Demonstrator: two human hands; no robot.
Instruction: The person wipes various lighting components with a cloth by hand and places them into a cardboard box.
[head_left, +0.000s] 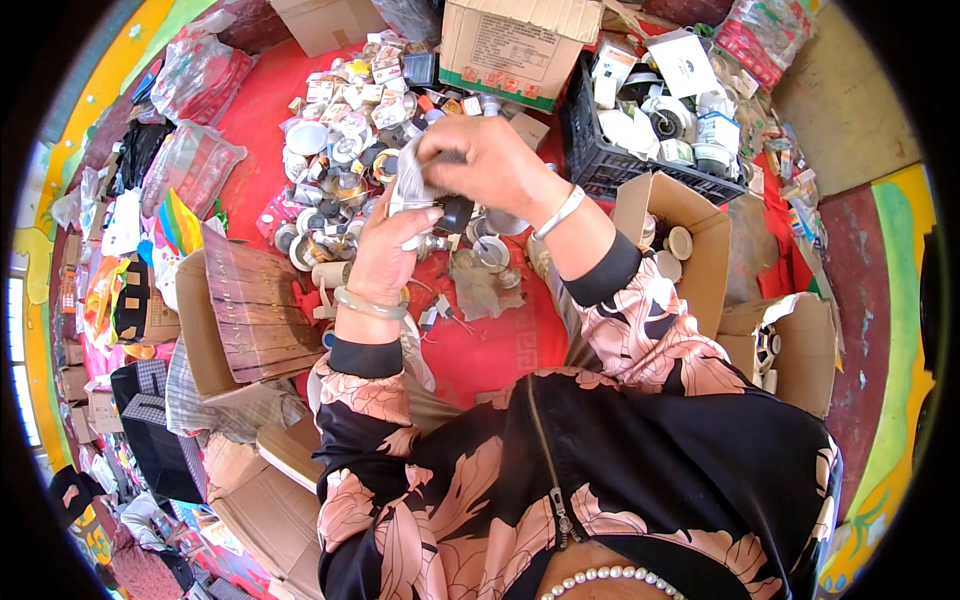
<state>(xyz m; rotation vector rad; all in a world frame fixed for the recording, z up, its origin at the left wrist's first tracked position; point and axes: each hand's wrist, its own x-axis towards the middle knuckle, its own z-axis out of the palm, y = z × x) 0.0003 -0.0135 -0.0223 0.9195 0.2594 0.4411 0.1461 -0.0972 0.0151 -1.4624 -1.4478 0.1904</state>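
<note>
Both hands meet up over the middle of the red mat. The left hand is wrapped around a small white-and-grey lamp fitting, fingers closed on it from below. The right hand comes over the top and pinches a little black round part at the fitting's side, so it's clamped too, but the knuckles hide most of the fitting and I honestly can't tell its full shape or how the black bit joins it.

Right behind the hands, toward the mat's far edge, there's a heap of small round metal and white lamp parts, partly blocked by the hands. A brown cardboard box with a green strip sits at the far edge. The black plastic crate of white fittings is at the far right, and an open brown cardboard box is just beside the right forearm. A flat cardboard tray of dark brown packets lies off the left wrist. The mat's left edge is all crinkly plastic bags, too blurry to sort out.
</note>
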